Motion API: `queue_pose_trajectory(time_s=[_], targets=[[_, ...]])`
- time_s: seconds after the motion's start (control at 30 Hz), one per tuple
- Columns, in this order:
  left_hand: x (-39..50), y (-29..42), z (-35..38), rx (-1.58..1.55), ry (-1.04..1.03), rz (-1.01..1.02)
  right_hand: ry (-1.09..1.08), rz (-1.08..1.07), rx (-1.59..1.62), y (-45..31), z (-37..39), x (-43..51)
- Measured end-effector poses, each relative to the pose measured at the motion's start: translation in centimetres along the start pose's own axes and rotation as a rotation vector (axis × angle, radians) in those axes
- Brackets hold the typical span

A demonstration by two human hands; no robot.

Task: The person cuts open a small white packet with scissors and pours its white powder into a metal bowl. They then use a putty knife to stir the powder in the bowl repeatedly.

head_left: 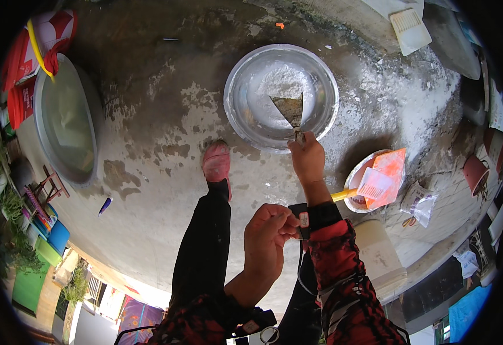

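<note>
A round metal basin [243, 125] stands on the concrete floor before me. White powder [285, 82] is heaped toward its far side and thinly coats the bottom. Gripped by its handle in my right hand [307, 157] is a scraper [292, 110], its wide, dirty blade reaching over the powder. My left hand [268, 237] is raised near my right forearm, fingers curled. Its fingertips overlap the small black device [299, 217] strapped at my right wrist. Whether they hold that device cannot be made out.
To the right, a smaller basin [350, 174] holds an orange board [389, 168] and a yellow-handled notched tool [372, 183]. A plastic bag [418, 202] and a pale bucket [381, 254] lie nearby. At left stands a large tub of cloudy water [68, 120]. White powder is scattered across the floor [389, 95].
</note>
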State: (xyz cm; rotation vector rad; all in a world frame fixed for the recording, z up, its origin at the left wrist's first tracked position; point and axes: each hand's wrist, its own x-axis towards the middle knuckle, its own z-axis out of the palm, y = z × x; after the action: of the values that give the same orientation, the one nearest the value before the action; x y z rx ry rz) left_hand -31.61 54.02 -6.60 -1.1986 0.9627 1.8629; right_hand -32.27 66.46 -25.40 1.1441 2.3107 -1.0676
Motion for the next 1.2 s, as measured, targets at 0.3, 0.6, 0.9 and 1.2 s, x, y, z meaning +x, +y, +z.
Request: queue_pose_trajectory(time_s=[0.3, 0.6, 0.9, 1.2], targets=[[0.1, -0.1, -0.1, 0.016, 0.004, -0.013, -0.102, 0.171, 0.386, -1.4, 2.4, 3.1], [0.2, -0.1, -0.1, 0.012, 0.0, -0.006, -0.245, -0.004, -0.209, -1.7, 0.5, 0.2], [0.1, -0.2, 0.1, 0.002, -0.008, -0.022, -0.118, -0.185, -0.219, -1.7, -3.0, 1.4], [0.1, -0.2, 0.0, 0.004, -0.017, -0.046, -0.134, -0.056, -0.298, -2.4, -1.2, 4.4]])
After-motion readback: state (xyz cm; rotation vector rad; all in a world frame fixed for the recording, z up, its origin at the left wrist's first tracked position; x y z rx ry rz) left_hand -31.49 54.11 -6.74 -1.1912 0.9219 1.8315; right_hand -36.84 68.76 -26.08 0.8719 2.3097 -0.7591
